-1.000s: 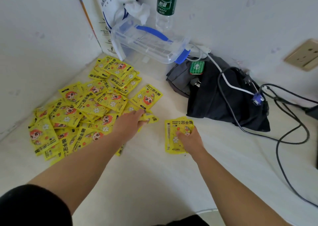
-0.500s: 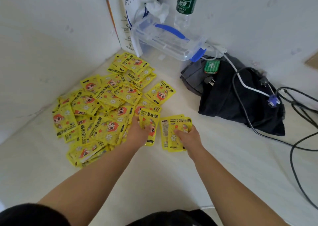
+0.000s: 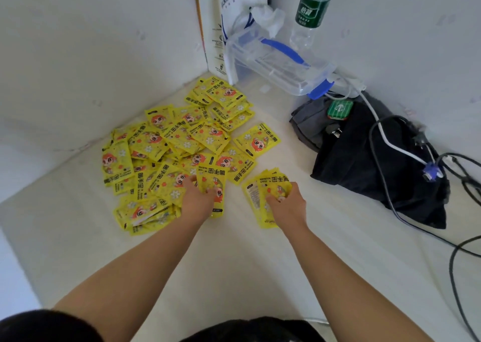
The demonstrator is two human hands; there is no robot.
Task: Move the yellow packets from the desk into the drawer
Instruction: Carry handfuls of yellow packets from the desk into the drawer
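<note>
Right now the fingers (image 3: pixel 191 182) of the left hand (image 3: pixel 198 202) curl round one yellow packet (image 3: pixel 212 176), gripping it at the near edge of the pile (image 3: pixel 166 149). Whether that packet is lifted clear of the others cannot be told. The right hand (image 3: pixel 286 206) grasps a small fanned stack of packets (image 3: pixel 260 189), with the thumb across the top one and the fingers bent along the far edge. The stack sits on or just above the desk (image 3: pixel 234 268), a little to the right of the pile.

The pile itself spreads loosely over the desk toward the corner where the two walls meet, its packets overlapping at all angles. One loose packet (image 3: pixel 256 140) lies face up just beside the pile on its right.

In the corner stand a white paper coffee bag (image 3: pixel 231 13) and a clear bottle (image 3: pixel 312 8) with a green label. A clear plastic box (image 3: pixel 276 63) with blue clasps rests in front of them. To the right lies a black bag (image 3: pixel 364 170) with a small green tag (image 3: pixel 341 110) on it. A white cable (image 3: pixel 390 146) and black cables (image 3: pixel 463 188) trail across it.
</note>
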